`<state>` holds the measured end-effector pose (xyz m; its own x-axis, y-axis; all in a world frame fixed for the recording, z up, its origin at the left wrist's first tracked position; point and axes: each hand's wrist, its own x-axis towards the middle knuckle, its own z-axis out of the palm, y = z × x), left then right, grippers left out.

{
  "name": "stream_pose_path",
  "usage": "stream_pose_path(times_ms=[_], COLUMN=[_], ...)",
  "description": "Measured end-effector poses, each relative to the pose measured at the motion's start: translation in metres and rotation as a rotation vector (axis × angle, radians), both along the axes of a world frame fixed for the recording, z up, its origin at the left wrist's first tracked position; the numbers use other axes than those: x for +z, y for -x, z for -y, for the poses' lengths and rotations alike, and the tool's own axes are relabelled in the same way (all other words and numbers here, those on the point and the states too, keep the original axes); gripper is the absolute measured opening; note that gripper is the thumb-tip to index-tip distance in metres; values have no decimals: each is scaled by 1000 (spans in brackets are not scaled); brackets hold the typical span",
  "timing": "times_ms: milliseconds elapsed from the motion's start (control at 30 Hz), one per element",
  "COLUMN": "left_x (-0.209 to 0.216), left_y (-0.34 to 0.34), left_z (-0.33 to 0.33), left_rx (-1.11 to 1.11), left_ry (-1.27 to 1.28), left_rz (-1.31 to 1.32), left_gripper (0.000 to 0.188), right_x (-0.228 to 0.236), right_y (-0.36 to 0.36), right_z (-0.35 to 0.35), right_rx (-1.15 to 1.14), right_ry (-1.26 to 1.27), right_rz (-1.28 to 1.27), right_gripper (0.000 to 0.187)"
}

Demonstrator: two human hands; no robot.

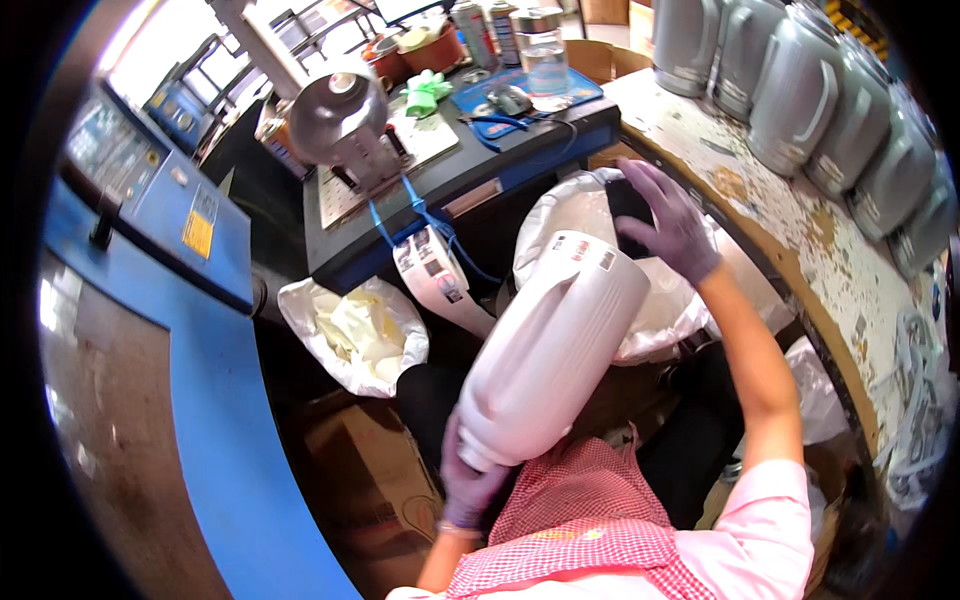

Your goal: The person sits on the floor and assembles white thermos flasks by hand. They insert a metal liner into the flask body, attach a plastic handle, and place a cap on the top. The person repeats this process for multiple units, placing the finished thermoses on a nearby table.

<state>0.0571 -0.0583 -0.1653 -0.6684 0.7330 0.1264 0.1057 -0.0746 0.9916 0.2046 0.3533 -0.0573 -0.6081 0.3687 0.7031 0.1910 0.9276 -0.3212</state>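
A pale pinkish-white plastic jug body [550,350] with a moulded handle lies slantwise over my lap. Small printed stickers show at its far, wide end. My left hand [470,485], in a thin purple-grey glove, is closed around its narrow neck end. Beyond the wide end, my right hand [672,220], gloved alike, is raised with thumb and fingers spread, apart from the jug. It is over a white bag-lined container [655,310], beside a dark patch I cannot make out. A strip of printed labels [435,270] hangs from the bench edge, left of the jug.
Several grey jugs [795,95] stand along the worn bench [740,175] at right. The dark worktable [345,240] ahead bears a metal fixture [345,125], pliers [500,122] and a glass jar [545,65]. A bag-lined bin [365,335] and a blue machine [215,400] are at left.
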Motion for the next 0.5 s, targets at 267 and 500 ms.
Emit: stream_pose_path(times_ms=[267, 500], left_x=[132, 193], left_y=[128, 306], left_z=[-24, -205], left_rx=[-189, 210], left_ry=[-438, -104], left_rz=[219, -298], left_gripper=[99, 80], right_x=[39, 51], right_y=[-66, -14], right_z=[87, 54], right_rx=[256, 145], right_ry=[-263, 1115], right_rz=[226, -455], right_gripper=[35, 28])
